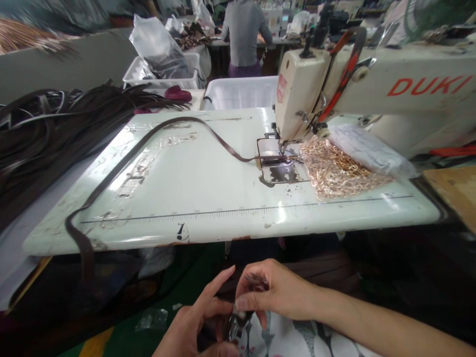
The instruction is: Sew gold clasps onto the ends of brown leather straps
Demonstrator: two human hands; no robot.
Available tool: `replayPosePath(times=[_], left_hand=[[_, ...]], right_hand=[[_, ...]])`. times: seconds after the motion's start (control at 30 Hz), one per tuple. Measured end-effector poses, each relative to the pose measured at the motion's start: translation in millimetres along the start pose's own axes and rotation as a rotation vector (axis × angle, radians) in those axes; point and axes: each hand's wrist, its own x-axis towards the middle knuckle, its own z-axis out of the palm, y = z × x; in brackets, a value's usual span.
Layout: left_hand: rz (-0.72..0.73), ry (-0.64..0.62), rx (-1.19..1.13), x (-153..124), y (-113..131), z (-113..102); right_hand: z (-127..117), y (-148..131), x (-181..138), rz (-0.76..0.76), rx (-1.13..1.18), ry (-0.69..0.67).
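Note:
Below the table's front edge, over my lap, my left hand [203,317] grips a small shiny metal piece [236,328] that looks like a bobbin case. My right hand [269,291] meets it from the right, thumb and fingertips pinched together at its top. A slim greyish pointed thing [256,279] shows inside the curled right fingers; its kind is unclear. On the sewing machine [297,94], a dark narrow strap [219,139] runs under the needle area, loops across the table [193,183] and drops over the front left edge. Neither hand touches the strap.
Gold chains in a clear plastic bag [345,166] lie right of the needle plate [280,173]. A heap of dark straps [48,129] is at left. White bins [238,93] stand behind the table. A person in grey [245,29] is farther back.

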Motion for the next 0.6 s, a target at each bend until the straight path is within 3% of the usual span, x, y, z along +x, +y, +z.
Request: replayPosePath(times=[0.2,0.37,0.5,0.6], left_hand=[[-0.027,-0.017,0.163,5.4,11.9,7.2],[-0.036,-0.062,0.066,4.5,17.3,11.2],[-0.028,-0.082,-0.186,2.2,17.0,10.2],[-0.009,-0.129,-0.322,1.9,12.6,6.2]], right_hand=[[-0.8,-18.3,-1.1,0.156,-0.23,-0.11],[-1.0,-19.5,-2.1,0.112,-0.351,-0.185],[1.7,-16.6,-7.8,0.058,-0.316,-0.089],[-0.3,-14.6,-12.4,-0.05,-0.381,0.08]])
